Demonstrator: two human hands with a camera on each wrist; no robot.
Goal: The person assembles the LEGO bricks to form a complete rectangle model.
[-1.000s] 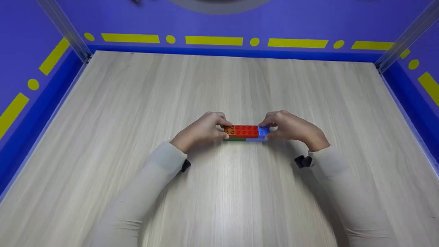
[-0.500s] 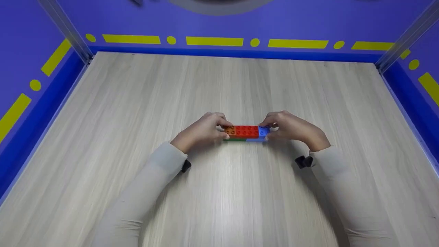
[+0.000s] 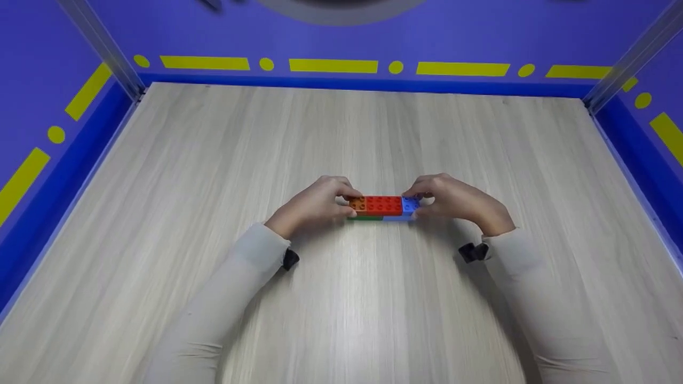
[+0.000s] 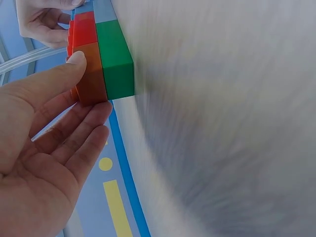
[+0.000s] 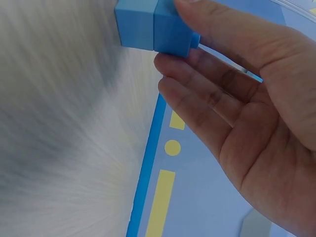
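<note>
A two-layer bar of toy building bricks lies on the table in the head view. Its top row has an orange brick point(image 3: 358, 204) at the left, a red brick point(image 3: 383, 205) in the middle and a blue brick point(image 3: 410, 204) at the right. Beneath are a green brick point(image 4: 116, 61) and a lighter blue brick point(image 5: 136, 24). My left hand point(image 3: 317, 202) pinches the orange brick between thumb and fingers. At the other end, my right hand point(image 3: 453, 200) pinches the upper blue brick the same way. Fingertips partly cover both ends.
The pale wood-grain table point(image 3: 341, 298) runs out on all sides of the bricks. Blue panels point(image 3: 341, 40) with yellow dashes and dots stand along its back and sides. Metal posts point(image 3: 101, 48) rise at the back corners.
Both hands keep their grip and the bricks stay put. Only the head view has shifted very slightly.
</note>
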